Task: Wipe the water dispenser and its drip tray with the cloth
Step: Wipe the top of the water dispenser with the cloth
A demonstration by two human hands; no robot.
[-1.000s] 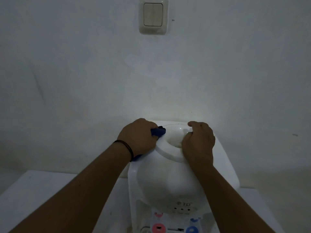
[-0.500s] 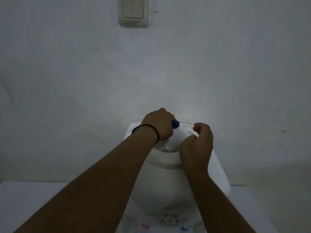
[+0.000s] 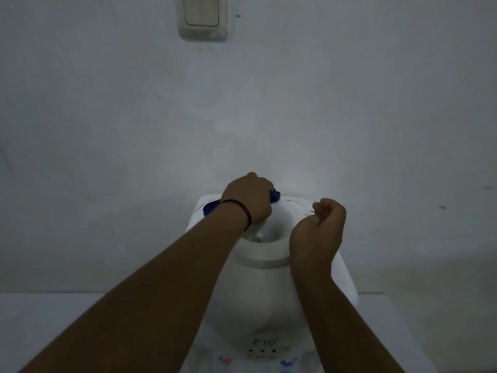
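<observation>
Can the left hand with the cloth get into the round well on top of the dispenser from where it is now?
Probably yes. The left hand grips the blue cloth at the back-left rim of the white plastic water dispenser; its round open well lies bare beside it. The right hand rests on the right rim, clear of the opening.

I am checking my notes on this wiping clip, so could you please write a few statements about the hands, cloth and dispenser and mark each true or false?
1. The left hand grips the blue cloth. True.
2. The cloth is on the drip tray. False: it is on the top of the dispenser, at the back.
3. The right hand holds a second cloth. False: its fingers are curled and nothing shows in it.
4. A wall switch is above the dispenser. True.
5. A bottle sits on the dispenser. False: its top opening is bare.
</observation>
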